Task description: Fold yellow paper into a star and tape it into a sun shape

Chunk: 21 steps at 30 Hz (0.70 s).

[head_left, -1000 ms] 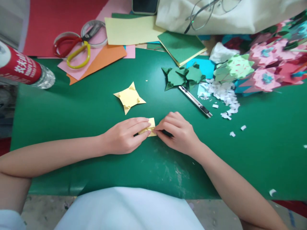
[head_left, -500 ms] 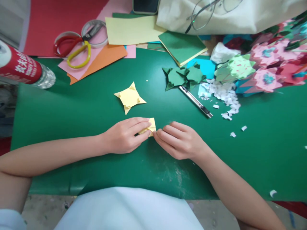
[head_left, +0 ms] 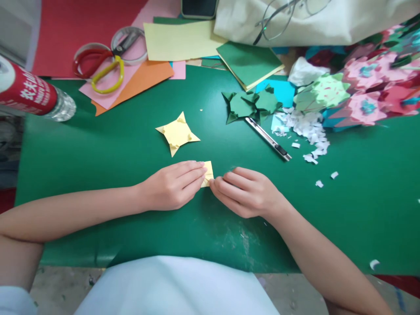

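A small folded yellow paper (head_left: 208,175) lies on the green mat (head_left: 98,166) in front of me. My left hand (head_left: 172,183) rests over most of it, fingers laid together and pressing it down. My right hand (head_left: 247,191) sits just right of the paper, fingers curled, fingertips touching its right edge. A finished yellow star-shaped fold (head_left: 177,132) lies a little farther back. Most of the small paper is hidden under my left fingers.
Scissors (head_left: 105,61) lie on pink and orange sheets at back left, beside a red-labelled bottle (head_left: 29,94). Green folded pieces (head_left: 251,105), a utility knife (head_left: 267,139) and white scraps (head_left: 308,131) sit at back right, near paper flowers (head_left: 361,87). Glasses (head_left: 278,17) rest on a cloth bag.
My right hand slid slightly down and right, off the top of the paper to its edge. My left fingers flattened more over the paper.
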{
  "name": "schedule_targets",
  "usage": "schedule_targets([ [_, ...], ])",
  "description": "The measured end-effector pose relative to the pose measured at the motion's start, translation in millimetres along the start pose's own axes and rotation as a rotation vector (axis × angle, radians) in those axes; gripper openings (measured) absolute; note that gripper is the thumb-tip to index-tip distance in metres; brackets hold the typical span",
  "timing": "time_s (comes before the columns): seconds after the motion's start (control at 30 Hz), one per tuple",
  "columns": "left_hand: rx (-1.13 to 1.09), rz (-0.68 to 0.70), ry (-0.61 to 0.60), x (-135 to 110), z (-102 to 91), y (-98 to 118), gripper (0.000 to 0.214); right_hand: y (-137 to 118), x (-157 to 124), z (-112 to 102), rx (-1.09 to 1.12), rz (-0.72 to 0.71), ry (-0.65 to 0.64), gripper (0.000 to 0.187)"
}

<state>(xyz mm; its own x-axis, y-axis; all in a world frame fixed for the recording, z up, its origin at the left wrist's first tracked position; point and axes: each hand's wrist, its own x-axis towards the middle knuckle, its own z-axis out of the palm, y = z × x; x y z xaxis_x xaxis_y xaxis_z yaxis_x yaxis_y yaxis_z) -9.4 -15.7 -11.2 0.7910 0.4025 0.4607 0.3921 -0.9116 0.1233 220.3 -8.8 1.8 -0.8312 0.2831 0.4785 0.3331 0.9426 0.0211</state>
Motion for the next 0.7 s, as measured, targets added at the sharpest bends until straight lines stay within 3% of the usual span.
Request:
schedule_targets([
  [0.47, -0.019, -0.033, -0.042, -2.0, 1.5, 0.8, 0.025, 0.0, -2.5, -0.6, -0.023, -0.016, -0.027, 0.017],
  [0.7, 0.078, 0.058, -0.069, -0.1, -2.0, 0.2, 0.023, 6.5, -3.8, 0.9, -0.029, -0.043, 0.009, 0.014],
])
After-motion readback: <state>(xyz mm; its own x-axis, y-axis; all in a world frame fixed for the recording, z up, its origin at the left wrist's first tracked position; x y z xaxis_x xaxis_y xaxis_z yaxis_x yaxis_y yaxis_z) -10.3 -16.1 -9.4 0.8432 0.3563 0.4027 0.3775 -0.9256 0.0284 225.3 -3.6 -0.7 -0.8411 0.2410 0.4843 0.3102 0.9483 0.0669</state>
